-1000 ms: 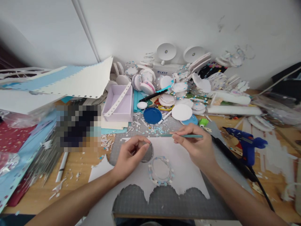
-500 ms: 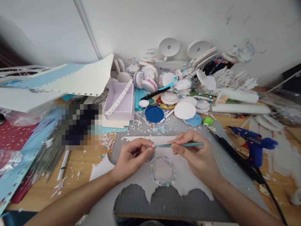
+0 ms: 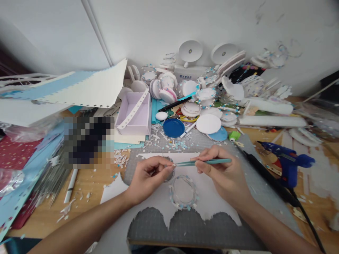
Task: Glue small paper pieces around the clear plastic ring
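Observation:
Pinched between the thumb and fingertips of my left hand [image 3: 150, 178] is a tiny pale piece [image 3: 174, 165], too small to make out fully. My right hand [image 3: 221, 173] is closed around teal tweezers [image 3: 212, 162], held almost level. Their tips are parted and reach the pale piece at my left fingertips. Below both hands, a wire ring [image 3: 194, 197] dotted with small blue and white pieces lies on torn-edged white paper [image 3: 212, 204]. A grey round thing [image 3: 169, 174] lies behind my left fingertips, partly hidden.
A blue hot glue gun [image 3: 287, 162] lies at the right, beside a black rod-shaped tool [image 3: 267, 176] with a cord. Beyond the hands are a blue lid [image 3: 173, 127], a lilac box [image 3: 136, 130] and piled white discs [image 3: 208, 123]. Paper scraps litter the grey cutting mat [image 3: 150, 229].
The tweezers' tips have spread apart and drawn slightly right, away from my left fingertips. My right hand has shifted a little to the right; my left hand stays almost still.

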Demonstrator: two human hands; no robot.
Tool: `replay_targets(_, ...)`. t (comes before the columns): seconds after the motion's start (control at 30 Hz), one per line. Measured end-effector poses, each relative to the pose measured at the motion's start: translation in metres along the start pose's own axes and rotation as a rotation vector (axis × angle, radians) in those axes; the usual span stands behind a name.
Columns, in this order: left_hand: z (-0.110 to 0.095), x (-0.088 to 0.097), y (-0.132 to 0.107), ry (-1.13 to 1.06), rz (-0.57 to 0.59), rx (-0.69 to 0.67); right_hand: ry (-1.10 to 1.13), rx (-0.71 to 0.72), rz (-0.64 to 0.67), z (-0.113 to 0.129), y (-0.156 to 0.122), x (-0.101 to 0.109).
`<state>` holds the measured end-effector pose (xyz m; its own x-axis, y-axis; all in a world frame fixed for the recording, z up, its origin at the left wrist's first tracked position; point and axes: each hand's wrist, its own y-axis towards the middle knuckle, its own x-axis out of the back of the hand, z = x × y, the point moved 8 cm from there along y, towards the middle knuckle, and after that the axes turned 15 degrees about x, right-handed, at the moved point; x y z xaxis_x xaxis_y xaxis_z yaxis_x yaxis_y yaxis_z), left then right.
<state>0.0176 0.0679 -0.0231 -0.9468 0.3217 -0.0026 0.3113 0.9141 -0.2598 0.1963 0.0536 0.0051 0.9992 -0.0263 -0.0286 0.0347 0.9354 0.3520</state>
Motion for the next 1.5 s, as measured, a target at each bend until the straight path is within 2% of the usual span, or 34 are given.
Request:
replay_targets(0.3,0.003,0.000,0.001,0.011,-0.006,0.011,-0.017,-0.011,0.010,0.002,0.000,-0.003)
replay_targets(0.57,0.004,-0.002,0.000,0.031,0.033,0.019,0.046,-0.084,0.026,-0.007,-0.002,0.000)
replay_targets(0.7,0.004,-0.001,0.000,0.033,0.017,0.050,0.043,-0.026,0.012,-0.001,0.001,0.001)
replay_targets(0.83,-0.002,-0.001,-0.002,0.048,0.026,0.047,-0.023,0.125,-0.030,0.019,0.004,-0.002)
replay_targets(0.9,-0.004,-0.003,-0.003,0.041,0.067,0.047,-0.139,0.260,-0.025,0.035,0.004,-0.008)
replay_targets(0.97,-0.002,-0.006,-0.004,-0.030,0.133,0.073,-0.288,0.466,0.069,0.054,0.001,-0.023)
replay_targets(1.1,0.006,-0.013,-0.005,-0.232,0.237,0.161,-0.564,0.948,0.396,0.080,-0.017,-0.067)
replay_targets(1.17,0.008,-0.016,-0.004,-0.323,0.262,0.211,-0.680,1.085,0.473,0.084,-0.024,-0.077)
replay_targets(1.33,0.010,-0.013,-0.002,-0.470,0.207,0.275,-0.874,1.162,0.588,0.084,-0.028,-0.087)
replay_targets(1.5,0.012,-0.007,0.002,-0.486,0.143,0.283,-0.971,1.155,0.603,0.076,-0.030,-0.087)
